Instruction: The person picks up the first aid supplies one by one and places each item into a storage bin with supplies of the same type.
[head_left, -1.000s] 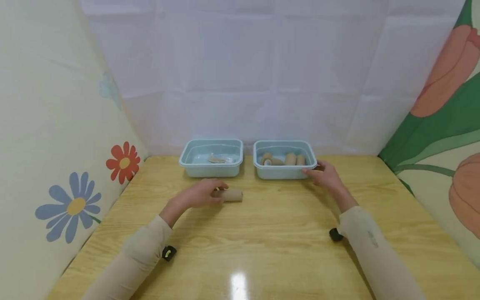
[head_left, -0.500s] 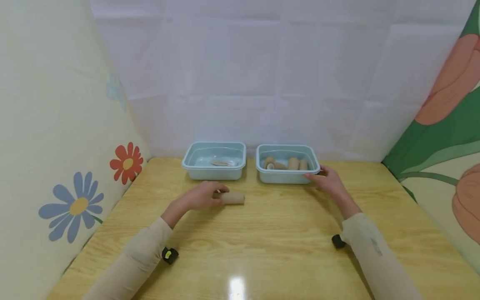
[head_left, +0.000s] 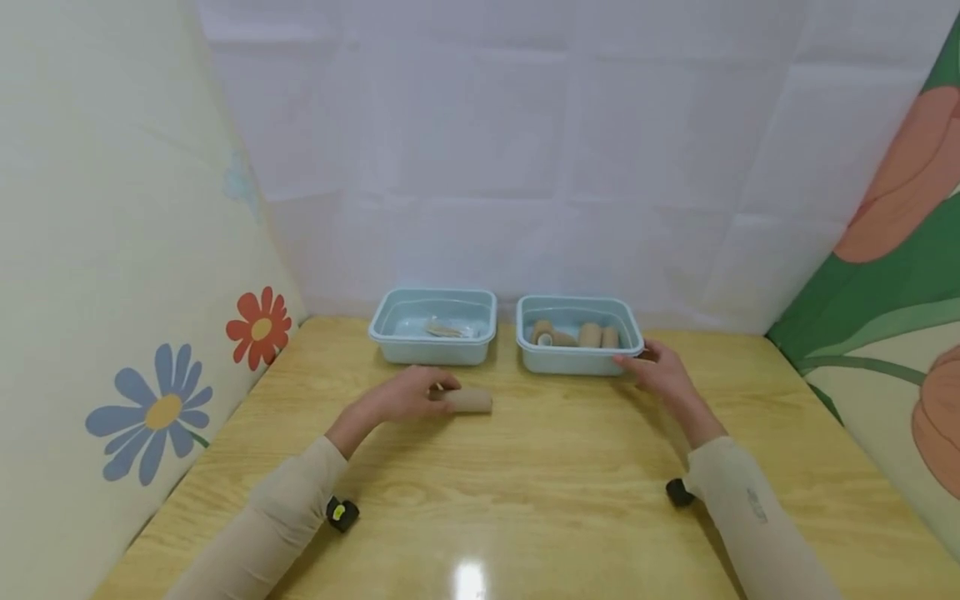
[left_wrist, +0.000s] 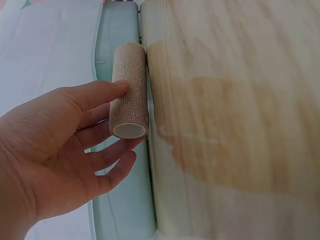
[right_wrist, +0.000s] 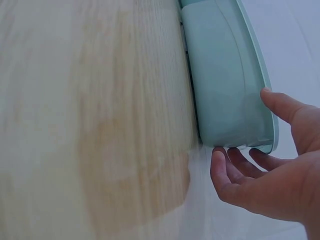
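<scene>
My left hand (head_left: 405, 393) holds a tan elastic bandage roll (head_left: 471, 401), lying crosswise in front of the left blue box. In the left wrist view, the thumb presses one side of the bandage roll (left_wrist: 131, 95) and the fingers lie behind it; its white hollow core faces the camera. At the right blue box (head_left: 573, 361), my right hand (head_left: 663, 377) grips the near right corner. The right wrist view has the thumb on the rim of the box (right_wrist: 225, 85) and curled fingers against its end wall. Several tan rolls (head_left: 591, 335) lie inside that box.
The left blue box (head_left: 433, 353) contains a small clear packet (head_left: 447, 330) with something tan in it. Both boxes stand side by side at the back of the wooden table (head_left: 480, 483), before a white cloth backdrop (head_left: 487, 150). Flower-patterned panels flank both sides.
The head view has tilted up slightly, so everything sits a little lower and further right. Both hands keep their places at the bandage roll and the right box.
</scene>
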